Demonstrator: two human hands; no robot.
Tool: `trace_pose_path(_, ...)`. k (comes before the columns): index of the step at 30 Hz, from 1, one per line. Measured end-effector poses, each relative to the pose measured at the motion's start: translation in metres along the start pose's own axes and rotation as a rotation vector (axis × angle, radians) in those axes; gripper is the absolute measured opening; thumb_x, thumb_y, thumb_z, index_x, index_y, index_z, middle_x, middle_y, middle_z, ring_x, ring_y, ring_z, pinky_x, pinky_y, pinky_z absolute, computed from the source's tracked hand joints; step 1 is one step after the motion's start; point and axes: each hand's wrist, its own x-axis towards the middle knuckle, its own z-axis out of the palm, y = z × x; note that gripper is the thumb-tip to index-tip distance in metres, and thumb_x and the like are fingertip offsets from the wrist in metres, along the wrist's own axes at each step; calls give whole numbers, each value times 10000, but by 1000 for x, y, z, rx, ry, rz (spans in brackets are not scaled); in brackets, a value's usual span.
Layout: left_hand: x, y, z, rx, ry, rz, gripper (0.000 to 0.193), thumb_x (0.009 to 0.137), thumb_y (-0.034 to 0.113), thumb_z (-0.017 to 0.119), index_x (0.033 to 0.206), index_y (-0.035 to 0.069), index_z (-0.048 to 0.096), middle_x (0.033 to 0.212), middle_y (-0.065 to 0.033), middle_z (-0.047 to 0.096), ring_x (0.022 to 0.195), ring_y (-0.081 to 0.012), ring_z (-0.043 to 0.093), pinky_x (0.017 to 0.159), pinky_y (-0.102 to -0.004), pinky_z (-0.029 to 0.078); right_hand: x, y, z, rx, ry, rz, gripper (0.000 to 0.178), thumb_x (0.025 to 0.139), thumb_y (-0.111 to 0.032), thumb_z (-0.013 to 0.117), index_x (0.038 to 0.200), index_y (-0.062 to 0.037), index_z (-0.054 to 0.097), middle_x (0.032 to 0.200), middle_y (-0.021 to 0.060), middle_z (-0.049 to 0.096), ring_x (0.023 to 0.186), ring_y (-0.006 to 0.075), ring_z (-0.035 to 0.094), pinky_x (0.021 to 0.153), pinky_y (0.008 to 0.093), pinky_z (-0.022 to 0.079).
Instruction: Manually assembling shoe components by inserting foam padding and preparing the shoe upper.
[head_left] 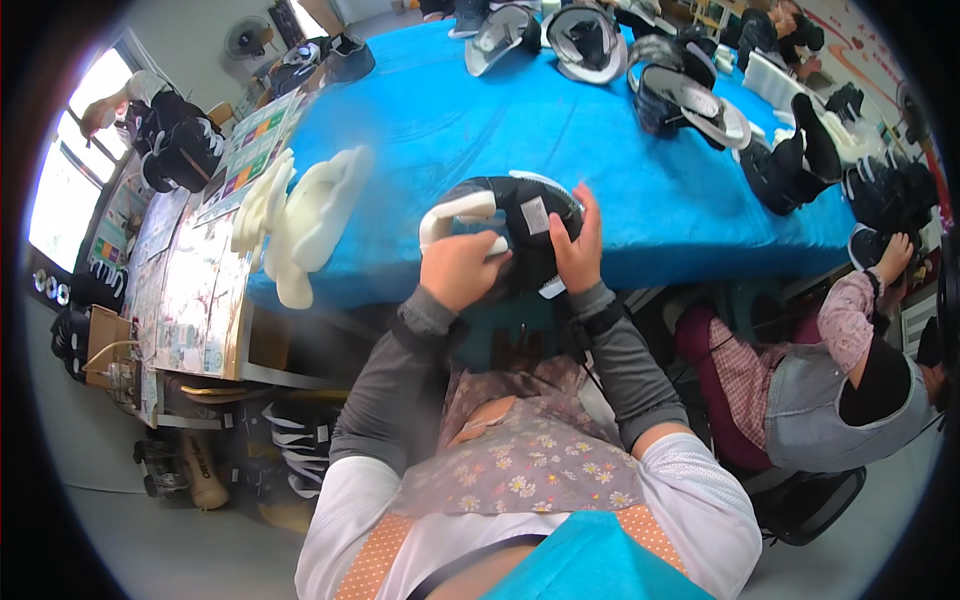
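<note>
In front of me, at the near edge of the blue-covered table, is a black boot with a small white label and a toothed, zipper-like edge on its right side. My left hand is closed around a curved white foam piece that lies against the boot's left side. Whether that piece sits partly inside the boot, I cannot tell. My right hand grips the boot's right side, its thumb on the near face and its fingers along the edge.
White foam pieces lie on the blue table cover to the left. Several black-and-white boots stand along the far side. A side table adjoins at left. A co-worker sits at right, one hand on a shoe.
</note>
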Motion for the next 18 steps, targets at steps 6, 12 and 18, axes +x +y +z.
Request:
trace_pose_path(6,-33,14,11,0,159,-53,282,742,309,731,944,119,681,760,-123,670,705,-301,656,610,-387,499,-19,36,-19,177,-106,274,454,975,-298,512,1263,51,470,1235,192,538,1185,248,494,1009,337,377)
trace_pose_path(12,-83,-3,42,-140,-54,9,776,699,304,775,1366,76,450,1258,-214,540,1228,-350,484,1022,-398,375,-21,23,-25,235,-149,435,546,851,-316,707,1219,32,502,1131,154,581,1041,216,547,895,329,437)
trace_pose_path(18,-95,21,57,-1373,32,-537,662,882,290,638,1381,-34,347,1291,-131,475,1194,-206,453,1017,-312,356,-20,-51,-4,126,-501,205,272,851,-233,691,831,11,571,683,115,571,614,169,540,584,309,433)
